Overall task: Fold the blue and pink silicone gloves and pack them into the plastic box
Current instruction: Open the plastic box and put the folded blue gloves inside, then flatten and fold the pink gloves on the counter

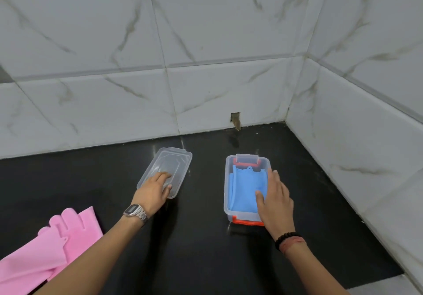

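Note:
A clear plastic box (227, 180) with orange clips stands on the black counter right of centre. Folded blue gloves (245, 187) lie inside it. My right hand (275, 201) rests flat on the blue gloves and the box's right rim, fingers spread. The clear lid (170, 161) lies to the left of the box. My left hand (154, 191) grips the lid's near end, thumb at its edge. Pink gloves (52, 244) lie flat on the counter at the lower left, unfolded, partly behind my left forearm.
The black counter (201, 249) meets white marble-tiled walls at the back and on the right, forming a corner. A small notch (235, 119) is cut in the back wall's base. I wear a metal watch on my left wrist and bead bracelets on my right.

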